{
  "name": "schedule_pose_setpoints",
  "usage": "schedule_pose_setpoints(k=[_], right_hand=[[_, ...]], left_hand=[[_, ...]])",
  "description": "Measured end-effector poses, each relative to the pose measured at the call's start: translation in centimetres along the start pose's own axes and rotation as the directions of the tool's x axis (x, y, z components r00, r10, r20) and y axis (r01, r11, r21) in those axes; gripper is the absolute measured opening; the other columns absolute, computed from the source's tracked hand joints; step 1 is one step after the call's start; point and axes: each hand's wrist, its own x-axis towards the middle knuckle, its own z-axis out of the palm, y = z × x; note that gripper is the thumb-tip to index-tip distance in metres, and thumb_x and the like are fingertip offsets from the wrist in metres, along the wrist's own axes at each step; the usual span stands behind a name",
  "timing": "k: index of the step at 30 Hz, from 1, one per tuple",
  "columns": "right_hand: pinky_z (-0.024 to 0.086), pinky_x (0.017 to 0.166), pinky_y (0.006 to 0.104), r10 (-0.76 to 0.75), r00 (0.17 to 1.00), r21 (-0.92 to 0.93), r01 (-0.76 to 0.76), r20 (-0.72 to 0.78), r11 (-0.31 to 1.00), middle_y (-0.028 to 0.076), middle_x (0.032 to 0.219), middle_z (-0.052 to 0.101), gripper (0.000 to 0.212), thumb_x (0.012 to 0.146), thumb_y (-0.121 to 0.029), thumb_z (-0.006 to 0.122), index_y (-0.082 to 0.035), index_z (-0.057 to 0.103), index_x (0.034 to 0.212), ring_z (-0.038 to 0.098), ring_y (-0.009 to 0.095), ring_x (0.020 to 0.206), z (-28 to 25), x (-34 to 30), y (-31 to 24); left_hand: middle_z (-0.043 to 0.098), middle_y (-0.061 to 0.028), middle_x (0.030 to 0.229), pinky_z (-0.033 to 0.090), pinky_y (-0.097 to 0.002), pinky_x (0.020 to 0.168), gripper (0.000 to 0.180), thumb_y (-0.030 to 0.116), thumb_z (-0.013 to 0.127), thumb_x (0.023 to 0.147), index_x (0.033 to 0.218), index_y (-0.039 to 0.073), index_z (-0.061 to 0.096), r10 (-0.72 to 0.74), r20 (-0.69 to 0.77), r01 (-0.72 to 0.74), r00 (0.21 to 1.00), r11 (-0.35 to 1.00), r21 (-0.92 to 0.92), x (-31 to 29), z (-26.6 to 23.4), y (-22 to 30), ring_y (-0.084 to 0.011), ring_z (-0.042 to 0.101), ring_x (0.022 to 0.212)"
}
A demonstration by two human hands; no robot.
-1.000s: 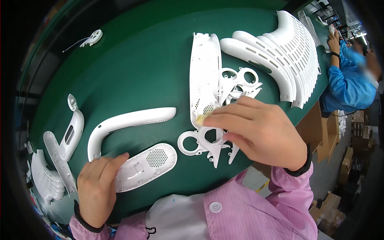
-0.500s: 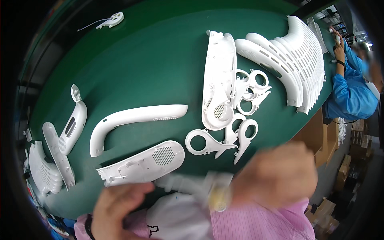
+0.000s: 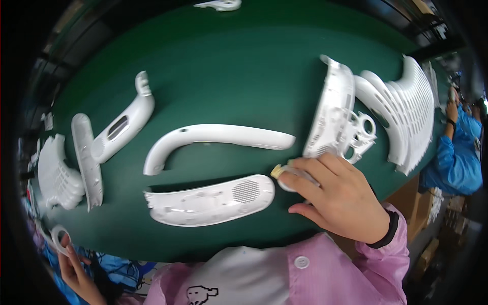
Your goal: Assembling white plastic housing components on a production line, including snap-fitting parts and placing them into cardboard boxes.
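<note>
At the lower left, my left hand point(image 3: 76, 274) holds a white ring-shaped plastic part point(image 3: 61, 240) between thumb and fingers. My right hand point(image 3: 340, 195) curls low over the green table, closed round a small pale part with a yellowish end point(image 3: 277, 171). Its fingers hide most of that part and what lies beneath. Just left of this hand is a long white shell with a perforated patch point(image 3: 208, 201), inner side up. Beyond it rests a curved white cover point(image 3: 218, 136). White ring-shaped parts point(image 3: 362, 134) lie beyond my right hand, beside an upright-lying shell point(image 3: 334, 101).
Nested slotted white covers point(image 3: 406, 112) fan out at the right. More covers point(image 3: 58, 173), a narrow shell point(image 3: 87, 162) and a curved piece with a dark window point(image 3: 122, 127) lie left. A white part point(image 3: 221, 5) is at the far edge. A person in blue point(image 3: 457, 157) works at right.
My left hand has moved to the far left and now shows a white ring-shaped part. My right hand has moved forward over the table with the yellowish-ended part. The view has shifted.
</note>
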Motion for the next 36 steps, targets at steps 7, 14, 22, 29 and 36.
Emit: schedule_pose_setpoints(k=[7, 14, 22, 29, 36], right_hand=[[0.052, 0.064, 0.0359, 0.048, 0.995, -0.085, -0.055, -0.083, 0.995, 0.007, 0.094, 0.058, 0.049, 0.076, -0.003, 0.073, -0.008, 0.065, 0.124, 0.062, 0.025, 0.078, 0.9, 0.4, 0.3], [0.046, 0.05, 0.0336, 0.062, 0.953, 0.039, -0.052, -0.297, 0.998, 0.005, 0.075, 0.057, 0.031, 0.074, -0.003, 0.079, -0.008, 0.073, 0.104, 0.058, 0.022, 0.058, -1.2, 0.0, -1.8], [0.055, 0.059, 0.0279, -0.263, 0.919, 0.127, 0.31, -0.294, 0.942, 0.008, 0.084, 0.068, 0.036, 0.071, -0.009, 0.084, -0.004, 0.073, 0.104, 0.069, 0.019, 0.068, -1.6, -0.3, -6.2], [0.053, 0.055, 0.0291, -0.068, 0.874, 0.408, 0.292, -0.482, 0.865, 0.007, 0.093, 0.062, 0.054, 0.08, -0.01, 0.074, -0.01, 0.06, 0.132, 0.065, 0.022, 0.066, 2.5, 2.0, -10.4], [0.057, 0.065, 0.0274, -0.248, 0.768, 0.05, 0.341, -0.591, 0.939, 0.014, 0.108, 0.071, 0.039, 0.069, -0.01, 0.084, -0.006, 0.073, 0.107, 0.071, 0.026, 0.083, 1.7, 0.6, -5.8]], left_hand=[[0.061, -0.0078, 0.064, 0.045, -0.0306, 0.046, 0.03, 0.02, 0.067, 0.093, 0.095, -0.011, 0.067, -0.592, 0.059, 0.55, 0.804, 0.777, 0.305, -8.3, -3.7, -19.5, -0.0144, 0.059, 0.046], [0.071, -0.0189, 0.078, 0.051, -0.036, 0.067, 0.031, 0.021, 0.067, 0.094, 0.105, -0.009, 0.067, -0.418, -0.008, 0.393, 0.909, 0.849, 0.353, -9.1, 1.3, -20.4, -0.0255, 0.068, 0.071], [0.067, -0.0074, 0.08, 0.048, -0.0241, 0.064, 0.05, 0.033, 0.072, 0.094, 0.12, -0.006, 0.057, 0.369, 0.253, -0.213, 0.894, 0.848, -0.485, -5.0, 0.6, 8.4, -0.0146, 0.061, 0.068], [0.066, -0.0088, 0.092, 0.053, -0.0293, 0.079, 0.067, 0.019, 0.066, 0.097, 0.149, -0.003, 0.029, 0.883, 0.41, -0.349, 0.228, 0.467, -0.812, -4.5, 9.9, 14.3, -0.015, 0.063, 0.076], [0.063, -0.0044, 0.075, 0.051, -0.0295, 0.062, 0.04, 0.015, 0.044, 0.107, 0.143, 0.0, 0.034, 0.559, 0.827, 0.408, -0.062, 0.77, -0.49, -1.4, 9.6, 16.2, -0.0129, 0.062, 0.063]])
